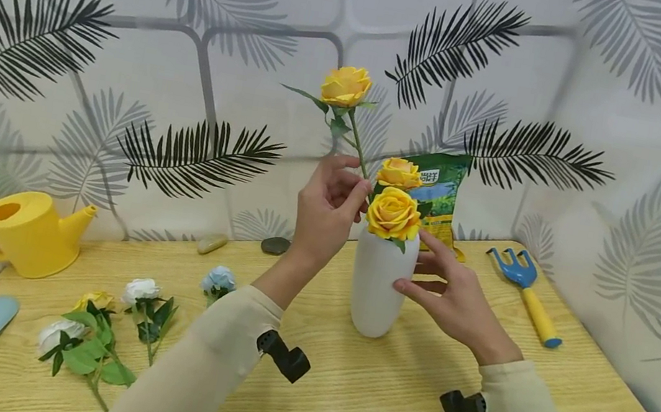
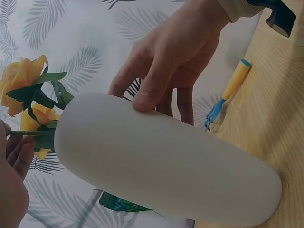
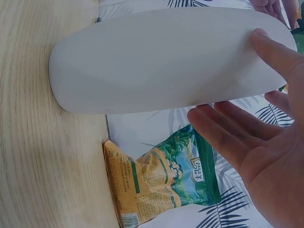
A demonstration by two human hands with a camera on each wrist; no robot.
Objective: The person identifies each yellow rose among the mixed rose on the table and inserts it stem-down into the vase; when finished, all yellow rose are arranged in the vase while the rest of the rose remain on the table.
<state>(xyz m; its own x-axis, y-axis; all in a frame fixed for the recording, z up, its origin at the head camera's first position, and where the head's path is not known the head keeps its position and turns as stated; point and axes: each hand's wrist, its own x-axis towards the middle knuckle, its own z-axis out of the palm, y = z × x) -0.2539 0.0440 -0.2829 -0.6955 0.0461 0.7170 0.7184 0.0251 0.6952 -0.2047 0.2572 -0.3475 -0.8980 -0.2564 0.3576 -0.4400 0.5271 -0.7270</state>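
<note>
Standing upright on the wooden counter (image 1: 568,392), the white vase (image 1: 378,287) holds two yellow roses (image 1: 393,213) at its mouth. Above the vase, the left hand (image 1: 325,209) pinches the green stem of a third yellow rose (image 1: 345,85) between curled fingers (image 1: 343,186) (its bloom well above the vase). The right hand (image 1: 453,296) steadies the vase, thumb pressed on its side, fingers (image 3: 232,137) straight and relaxed behind it. A green soil bag (image 1: 441,192) stands just behind the vase. Loose flowers (image 1: 106,329) and a yellow watering can (image 1: 27,232) lie well to the vase's left.
</note>
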